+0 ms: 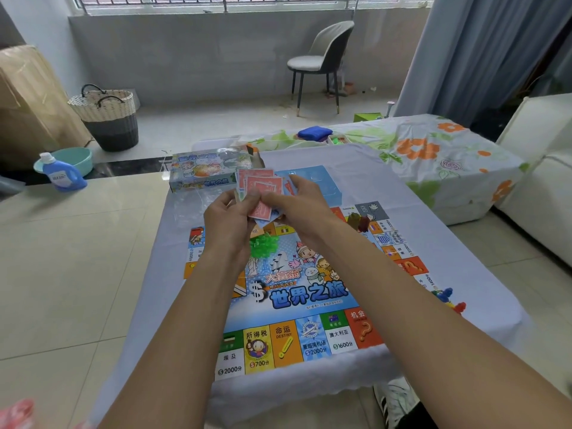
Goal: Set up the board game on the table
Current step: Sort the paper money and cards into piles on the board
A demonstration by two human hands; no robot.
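Observation:
A colourful game board [309,305] lies open on the low table, over a pale cloth [464,311]. Above its far half, both hands hold a fanned bundle of red and blue play-money notes [261,185]. My left hand [227,218] grips the notes from the left. From the right, my right hand [297,205] pinches them. The game box [210,170] lies at the table's far left, with a light blue tray [322,181] beside it. Green houses [263,243] sit on the board under my hands. Small dark pieces [359,222] stand at the board's far right.
Blue, yellow and red pawns [448,300] lie on the cloth right of the board. A flowered cloth covers a second table [433,156] behind, bearing a blue towel [312,131]. A detergent bottle [63,174], basin and basket [108,119] stand on the floor at left. A white sofa [538,181] is on the right.

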